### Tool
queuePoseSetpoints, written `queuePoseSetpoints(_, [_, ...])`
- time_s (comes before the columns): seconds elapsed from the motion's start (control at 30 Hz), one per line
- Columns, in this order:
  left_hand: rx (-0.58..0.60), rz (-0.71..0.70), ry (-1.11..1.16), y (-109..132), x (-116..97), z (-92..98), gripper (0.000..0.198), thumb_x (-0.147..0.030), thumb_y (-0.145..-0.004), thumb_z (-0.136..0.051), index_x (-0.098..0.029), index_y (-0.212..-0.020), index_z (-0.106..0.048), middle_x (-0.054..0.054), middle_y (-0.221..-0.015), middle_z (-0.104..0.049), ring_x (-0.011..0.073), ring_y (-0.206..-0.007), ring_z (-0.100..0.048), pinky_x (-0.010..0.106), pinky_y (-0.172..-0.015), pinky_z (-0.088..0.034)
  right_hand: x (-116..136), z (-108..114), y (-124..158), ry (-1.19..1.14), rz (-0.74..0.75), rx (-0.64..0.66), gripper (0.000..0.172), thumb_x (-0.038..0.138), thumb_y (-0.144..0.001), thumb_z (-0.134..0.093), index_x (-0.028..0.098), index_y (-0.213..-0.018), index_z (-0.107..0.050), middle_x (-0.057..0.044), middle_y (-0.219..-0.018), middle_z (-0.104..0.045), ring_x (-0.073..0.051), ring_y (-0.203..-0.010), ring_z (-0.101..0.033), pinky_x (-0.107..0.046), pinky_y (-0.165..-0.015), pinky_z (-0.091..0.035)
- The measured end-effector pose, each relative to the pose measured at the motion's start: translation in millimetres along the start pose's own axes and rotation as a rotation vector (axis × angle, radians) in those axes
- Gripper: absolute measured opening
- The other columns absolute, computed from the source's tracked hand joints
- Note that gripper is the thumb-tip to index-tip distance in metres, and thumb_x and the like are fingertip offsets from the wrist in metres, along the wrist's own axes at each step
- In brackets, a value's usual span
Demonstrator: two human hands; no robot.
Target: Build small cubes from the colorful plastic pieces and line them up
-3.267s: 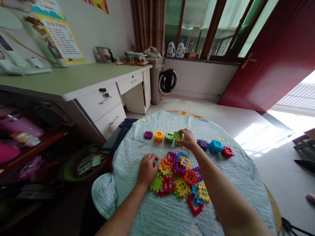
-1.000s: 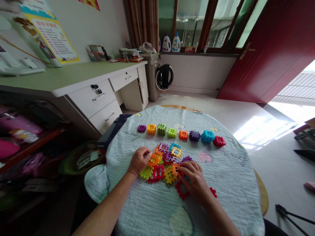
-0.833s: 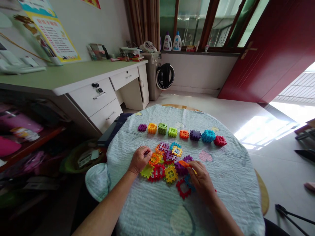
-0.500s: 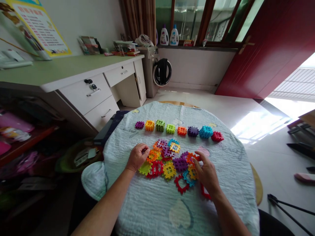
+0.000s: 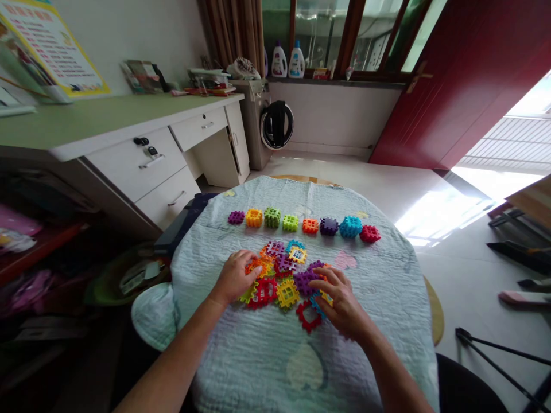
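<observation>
On the cloth-covered table lies a loose pile of flat plastic building pieces with notched edges and window-like openings. My left hand (image 5: 236, 276) is at the pile's left side, thumb and fingers closed about an orange notched piece (image 5: 253, 267). Spread over the right side of the pile is my right hand (image 5: 342, 301), fingers apart, covering parts of an orange, a yellow and a blue piece (image 5: 317, 307). Close to its fingertips lie purple pieces (image 5: 305, 282) and a red frame (image 5: 309, 317). A yellow piece (image 5: 287, 293) and a red piece (image 5: 264, 293) sit between the hands.
Behind the pile runs a row of several colour-sorted stacks, among them a blue stack (image 5: 350, 226) and a red one (image 5: 370, 233). A pale green cloth (image 5: 258, 355) covers the round table. A desk (image 5: 142, 120) stands left, a washing machine (image 5: 253, 126) behind.
The view has swung slightly right. My left hand has closed on an orange piece at the pile's edge. The right hand has shifted over the orange and yellow pieces, fingers spread.
</observation>
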State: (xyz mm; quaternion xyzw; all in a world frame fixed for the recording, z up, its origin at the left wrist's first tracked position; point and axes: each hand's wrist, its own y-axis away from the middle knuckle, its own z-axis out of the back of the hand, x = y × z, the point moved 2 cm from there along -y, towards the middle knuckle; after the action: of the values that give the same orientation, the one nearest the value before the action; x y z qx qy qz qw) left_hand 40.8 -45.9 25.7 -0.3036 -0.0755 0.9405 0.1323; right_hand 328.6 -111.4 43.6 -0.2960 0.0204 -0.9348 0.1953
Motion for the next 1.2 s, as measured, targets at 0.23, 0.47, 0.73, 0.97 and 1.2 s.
queuePoseSetpoints(0.23, [0.066,-0.183,-0.181,41,-35,-22.5,0.076,-0.056,-0.06,-0.079,-0.027,-0.127,-0.058,0.011,-0.145,-0.042,0.0384,-0.135,-0.034,0.058,-0.111,-0.032,6,-17,0,0.111,0.023,0.074,0.034,0.023,-0.085,-0.059,0.035,-0.115,-0.067,0.002,-0.141,-0.054,-0.03,-0.13,-0.04,-0.054,-0.109,-0.029])
queuePoseSetpoints(0.47, [-0.013,-0.184,-0.222,47,-41,-26.4,0.05,-0.045,-0.079,-0.067,-0.022,-0.122,-0.059,0.011,-0.137,-0.052,0.0329,-0.133,-0.039,0.054,-0.111,-0.035,-20,-21,-2,0.157,-0.049,-0.136,0.039,0.024,-0.087,-0.055,0.023,-0.125,-0.061,-0.009,-0.134,-0.059,-0.029,-0.125,-0.047,-0.049,-0.104,-0.037])
queuePoseSetpoints(0.73, [-0.137,-0.164,-0.131,48,-39,-21.9,0.024,-0.02,-0.076,-0.065,-0.021,-0.101,-0.065,0.009,-0.123,-0.06,0.0274,-0.119,-0.052,0.047,-0.104,-0.042,-13,-18,-4,0.093,0.047,-0.254,0.028,0.022,-0.088,-0.054,0.024,-0.113,-0.066,-0.008,-0.124,-0.064,-0.028,-0.117,-0.051,-0.049,-0.1,-0.041])
queuePoseSetpoints(0.97, [-0.345,-0.06,-0.076,43,-32,-9.4,0.017,-0.028,-0.092,-0.05,-0.02,-0.09,-0.065,0.007,-0.102,-0.067,0.0216,-0.097,-0.06,0.046,-0.097,-0.044,5,-22,-5,-0.096,0.197,-0.18,0.024,0.011,-0.085,-0.05,0.024,-0.093,-0.068,-0.005,-0.101,-0.071,-0.023,-0.106,-0.057,-0.042,-0.094,-0.044])
queuePoseSetpoints(1.2, [-0.161,-0.382,-0.011,50,-56,-6.6,0.011,-0.03,-0.086,-0.057,-0.022,-0.09,-0.063,0.004,-0.096,-0.069,0.0209,-0.099,-0.06,0.047,-0.107,-0.035,-26,-7,-3,-0.352,-0.158,-0.486,0.025,0.019,-0.081,-0.049,0.022,-0.096,-0.069,-0.005,-0.102,-0.07,-0.021,-0.098,-0.063,-0.037,-0.088,-0.048])
